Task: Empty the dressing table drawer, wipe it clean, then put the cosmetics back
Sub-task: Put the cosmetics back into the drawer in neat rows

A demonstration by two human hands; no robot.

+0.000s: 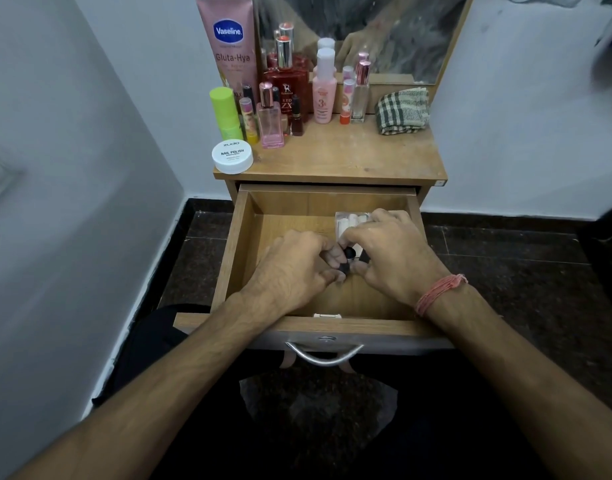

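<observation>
1. Both hands are in the open drawer [240,237]: the left hand [290,271] and the right hand [398,258] each pinch small dark cosmetics [347,259] beside a clear case [349,221].
2. Probably still emptying; next, lift them onto the worktop [349,157] far of the drawer.

One view only, from head height, looking forward and steeply down. Close over the open drawer [318,216] at centre frame; desk [349,157] and mirror [384,32] just beyond, facing the lens. Wide-angle, with walls bowed at both sides and floor along the bottom.
</observation>
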